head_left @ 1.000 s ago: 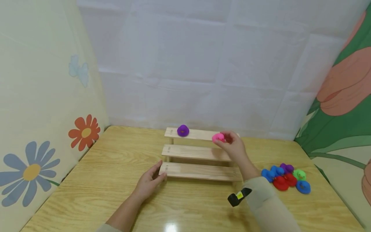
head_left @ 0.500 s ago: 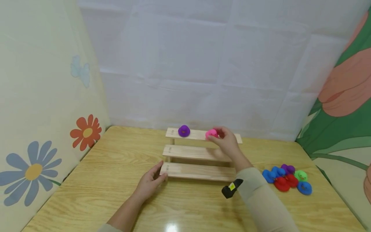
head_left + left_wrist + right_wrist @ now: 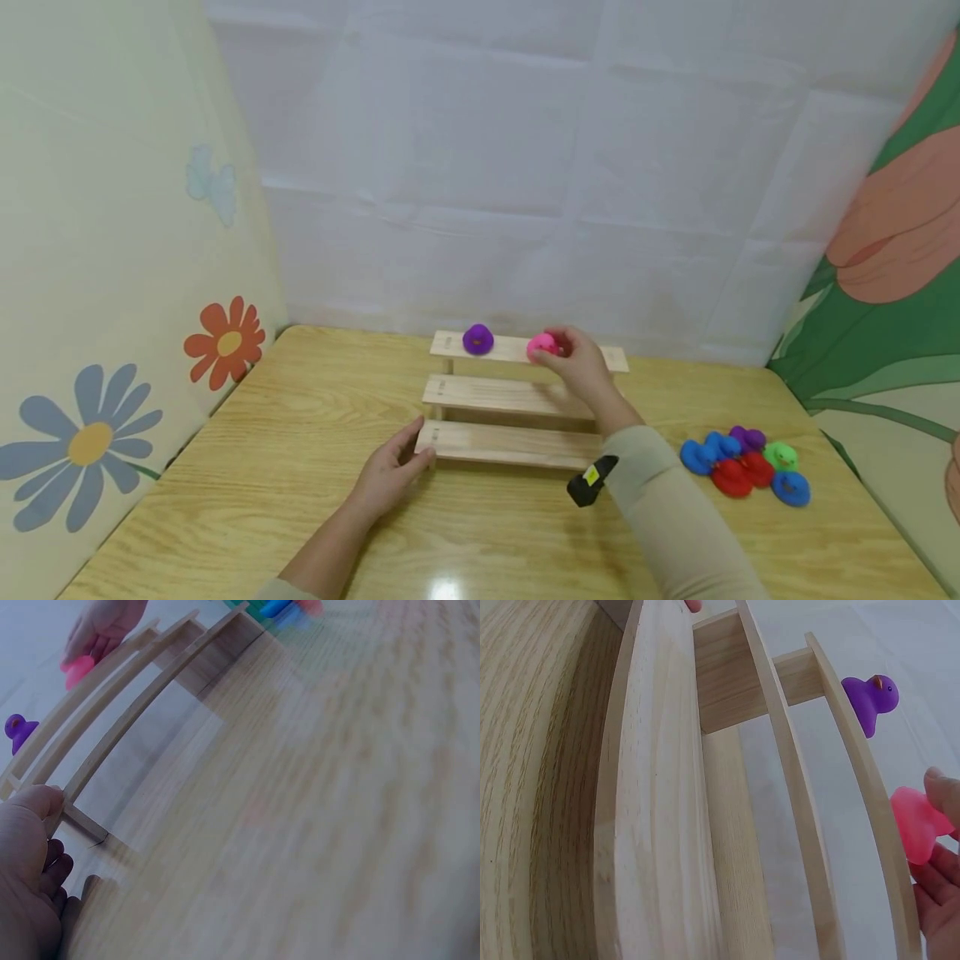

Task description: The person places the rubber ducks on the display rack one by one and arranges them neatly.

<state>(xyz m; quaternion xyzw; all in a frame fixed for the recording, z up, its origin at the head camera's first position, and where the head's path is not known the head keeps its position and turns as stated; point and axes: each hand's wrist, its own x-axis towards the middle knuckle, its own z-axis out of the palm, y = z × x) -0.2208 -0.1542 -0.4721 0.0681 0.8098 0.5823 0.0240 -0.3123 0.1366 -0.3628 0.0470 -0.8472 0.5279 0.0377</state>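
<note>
My right hand (image 3: 581, 364) pinches a pink rubber duck (image 3: 542, 347) at the top shelf of a three-tier wooden rack (image 3: 517, 396). In the right wrist view the pink duck (image 3: 915, 823) is right at the top board's edge, with thumb and fingers around it. To its left on the same board sits a purple rubber duck (image 3: 477, 339), also seen upright in the right wrist view. My left hand (image 3: 386, 471) grips the left end of the lowest board; the left wrist view shows the thumb (image 3: 41, 799) on the board's end and the other fingers curled below.
On the table (image 3: 315, 392) to the right of the rack lies a cluster of rubber ducks: blue ones (image 3: 791, 488), red ones (image 3: 731, 478), a green one (image 3: 782, 456) and a purple one (image 3: 747, 438). A white cloth (image 3: 480, 167) hangs behind the table.
My right hand has carried the pink duck leftward along the top shelf, closer to the purple duck. The left hand stays at the rack's lower left end.
</note>
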